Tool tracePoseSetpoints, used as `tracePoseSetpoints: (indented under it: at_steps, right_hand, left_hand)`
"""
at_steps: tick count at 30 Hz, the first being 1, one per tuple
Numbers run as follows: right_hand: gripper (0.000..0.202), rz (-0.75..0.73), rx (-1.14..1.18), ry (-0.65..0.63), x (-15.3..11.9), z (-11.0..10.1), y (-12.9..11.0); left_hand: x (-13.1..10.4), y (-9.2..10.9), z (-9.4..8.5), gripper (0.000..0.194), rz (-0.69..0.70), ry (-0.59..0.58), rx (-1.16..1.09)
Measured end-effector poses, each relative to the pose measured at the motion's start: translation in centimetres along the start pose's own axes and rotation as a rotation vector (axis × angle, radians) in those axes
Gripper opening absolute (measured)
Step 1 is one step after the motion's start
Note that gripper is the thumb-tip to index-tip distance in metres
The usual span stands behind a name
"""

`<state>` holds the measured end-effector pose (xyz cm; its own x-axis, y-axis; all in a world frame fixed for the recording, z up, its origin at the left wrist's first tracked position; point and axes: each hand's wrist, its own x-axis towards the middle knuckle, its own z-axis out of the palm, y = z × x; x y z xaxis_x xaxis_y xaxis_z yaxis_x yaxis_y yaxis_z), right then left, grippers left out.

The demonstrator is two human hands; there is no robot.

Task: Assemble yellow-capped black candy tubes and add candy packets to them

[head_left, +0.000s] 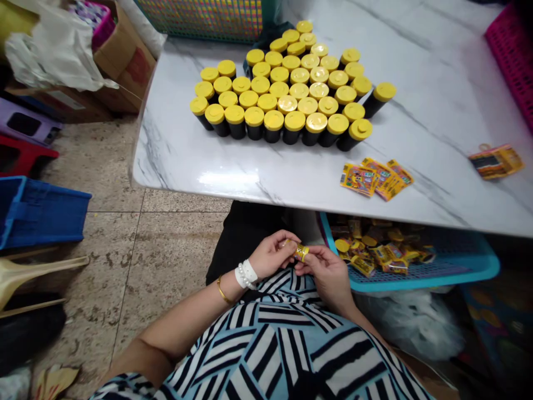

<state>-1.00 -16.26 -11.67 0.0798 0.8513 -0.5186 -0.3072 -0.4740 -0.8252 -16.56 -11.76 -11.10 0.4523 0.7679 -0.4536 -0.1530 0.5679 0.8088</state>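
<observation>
A small canister in a yellow printed wrapper (302, 253) is held above my lap, just below the table's front edge. My left hand (272, 256) is closed on one end of it, thumb and fingers pinching. Around the other end, my right hand (328, 273) has its thumb and fingertips closed. The fingers cover much of the canister. Up on the table stand several rows of black canisters with yellow lids (273, 121). A few flat yellow printed labels (377, 178) lie overlapping near the table edge.
Wrapped yellow canisters fill part of a blue basket (478, 266) under the table at right. On the marble-patterned table (179, 161) are another label bundle (495, 161), a green basket (208, 28) and a magenta basket (512, 61). Left, a blue crate (50, 214) and cardboard boxes (129, 66) occupy the floor.
</observation>
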Motion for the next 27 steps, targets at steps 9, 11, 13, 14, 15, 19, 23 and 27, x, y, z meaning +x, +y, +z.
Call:
tracePoseSetpoints:
  at_steps: [9, 11, 13, 14, 15, 19, 23, 27]
  right_hand:
    - [0.022, -0.188, -0.11, -0.157, -0.2, -1.0, -0.4]
    - [0.022, -0.247, -0.126, -0.193, -0.3, -1.0, -0.6]
    - [0.02, -0.296, -0.142, -0.207, -0.5, -1.1, -0.7]
    - [0.018, -0.316, -0.153, -0.203, -0.6, -1.2, -0.7]
    - [0.016, -0.333, -0.161, -0.192, -0.7, -1.2, -0.6]
    - [0.014, -0.323, -0.201, -0.182, -0.9, -1.2, -0.5]
    - [0.012, -0.355, -0.284, -0.256, -0.8, -1.2, -1.3]
    - [0.009, -0.382, -0.215, -0.258, -0.6, -1.4, -1.2]
  left_hand:
    - [-0.1, 0.5, -0.2, 0.046, -0.246, -0.116, -0.226]
    - [-0.1, 0.5, -0.2, 0.046, -0.255, -0.128, -0.26]
    - [-0.2, 0.5, -0.1, 0.046, -0.265, -0.158, -0.283]
    - [-0.3, 0.4, -0.1, 0.047, -0.274, -0.175, -0.299]
    - [-0.3, 0.4, -0.1, 0.048, -0.28, -0.19, -0.318]
    - [-0.4, 0.1, -0.2, 0.044, -0.273, -0.151, -0.367]
    - [-0.3, -0.1, -0.2, 0.045, -0.278, -0.151, -0.33]
    - [-0.5, -0.1, 0.0, 0.046, -0.287, -0.208, -0.364]
